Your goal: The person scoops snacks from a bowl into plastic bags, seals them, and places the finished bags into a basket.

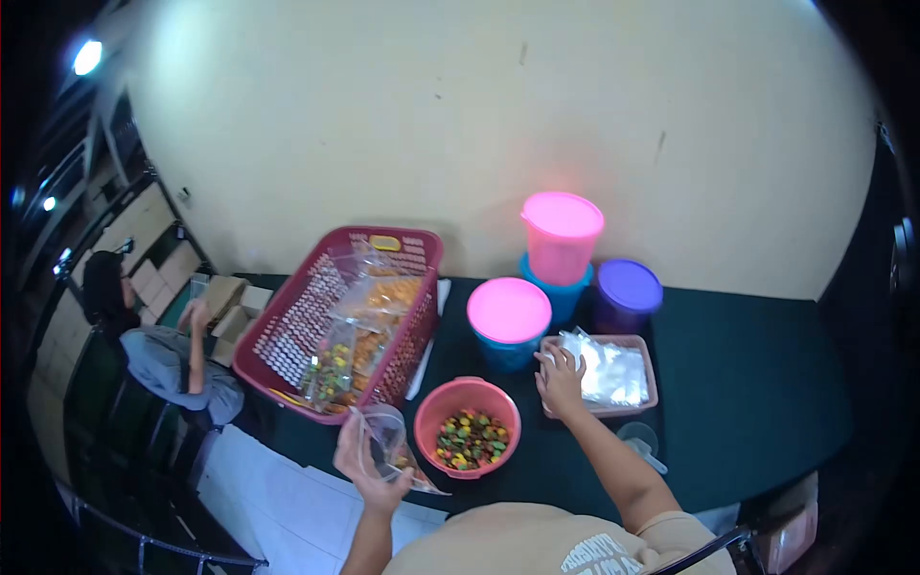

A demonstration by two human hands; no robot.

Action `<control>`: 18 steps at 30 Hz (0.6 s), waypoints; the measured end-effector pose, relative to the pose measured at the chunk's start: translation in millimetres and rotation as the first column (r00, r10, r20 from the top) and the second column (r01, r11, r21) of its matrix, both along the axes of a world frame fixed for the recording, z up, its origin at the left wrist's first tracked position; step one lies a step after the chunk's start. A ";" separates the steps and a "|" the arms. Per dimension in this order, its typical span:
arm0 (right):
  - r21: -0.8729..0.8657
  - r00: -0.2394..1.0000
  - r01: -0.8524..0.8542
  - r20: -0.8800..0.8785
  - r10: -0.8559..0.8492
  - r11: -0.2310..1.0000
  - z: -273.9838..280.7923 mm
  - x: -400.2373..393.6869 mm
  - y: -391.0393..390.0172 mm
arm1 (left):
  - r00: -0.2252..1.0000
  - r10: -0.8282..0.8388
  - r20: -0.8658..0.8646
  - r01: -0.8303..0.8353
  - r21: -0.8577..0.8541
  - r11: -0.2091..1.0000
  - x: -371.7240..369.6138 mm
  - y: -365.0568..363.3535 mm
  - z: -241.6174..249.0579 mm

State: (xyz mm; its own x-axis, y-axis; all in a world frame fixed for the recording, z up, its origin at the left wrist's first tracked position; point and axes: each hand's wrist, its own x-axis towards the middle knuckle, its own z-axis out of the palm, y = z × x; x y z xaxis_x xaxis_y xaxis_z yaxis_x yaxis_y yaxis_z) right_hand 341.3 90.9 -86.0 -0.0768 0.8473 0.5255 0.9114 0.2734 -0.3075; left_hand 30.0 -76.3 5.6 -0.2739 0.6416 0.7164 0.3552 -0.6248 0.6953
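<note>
My left hand [369, 470] grips a clear plastic bag [385, 436] near the front of the table, beside the pink bowl. A small amount of something brownish shows low in the bag. My right hand [562, 380] reaches over the left side of a pink tray [655, 379], fingers stretched and slightly apart at the edge of a stack of clear plastic bags [613, 374]. Between my hands stands the pink bowl [422, 417], holding many small green, yellow, red and brown pieces. A clear scoop [640, 443] with a pale handle lies in front of the tray.
A maroon basket [287, 335] with several filled bags [383, 295] stands left. Behind the bowl and tray are pink-lidded tubs [510, 311], one raised on a blue container [556, 287], and a purple-lidded tub [628, 287]. Another person [177, 359] sits far left by cardboard boxes [235, 321].
</note>
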 end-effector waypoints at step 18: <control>-0.125 0.892 -0.404 0.168 0.420 0.906 53.4 -40.0 -8.9 | 0.978 0.189 -0.088 -0.189 0.006 0.982 -45.9 -28.1 -19.3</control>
